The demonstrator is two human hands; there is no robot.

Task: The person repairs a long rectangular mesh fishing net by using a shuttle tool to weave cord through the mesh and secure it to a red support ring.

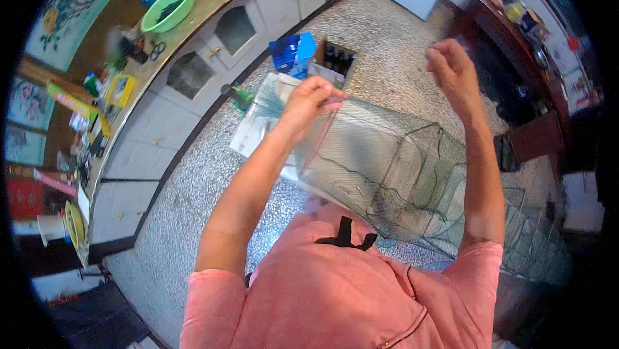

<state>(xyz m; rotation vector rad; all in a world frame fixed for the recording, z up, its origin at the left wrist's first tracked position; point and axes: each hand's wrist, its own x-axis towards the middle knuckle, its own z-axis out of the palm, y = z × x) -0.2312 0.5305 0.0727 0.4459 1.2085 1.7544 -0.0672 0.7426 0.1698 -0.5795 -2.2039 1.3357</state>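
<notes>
Pink shirt is closest, green net just past it, left hand pinching its edge, probably to steady it, right hand raised, half-curled, can't tell if empty.

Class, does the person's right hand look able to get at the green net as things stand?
Probably yes: the right hand is raised, the green net spreads beneath its forearm, and nothing visible blocks the way. Whether the hand holds something is unclear.

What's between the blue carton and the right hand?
In the head view: an open box of dark bottles next to the blue carton, then speckled floor up to the right hand.
</notes>
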